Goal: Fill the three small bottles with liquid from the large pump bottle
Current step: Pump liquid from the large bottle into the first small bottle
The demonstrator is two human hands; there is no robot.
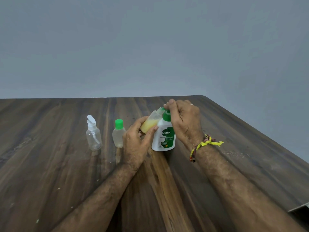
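A white pump bottle [164, 137] with a green collar and a green label stands on the wooden table [66, 173]. My right hand [183, 122] sits over its pump head, fingers curled round the top. My left hand [136, 144] holds a small clear bottle [150, 122], tilted with its open neck against the pump spout; yellowish liquid fills its lower part. To the left stand a small clear bottle with a green cap [118, 133] and a small clear spray bottle [93, 133] with a white trigger top, both upright.
The table's right edge [250, 131] runs diagonally from the far corner toward me. A grey wall [150, 47] rises behind the table. A grey object's corner [299, 208] shows at the right edge of the view.
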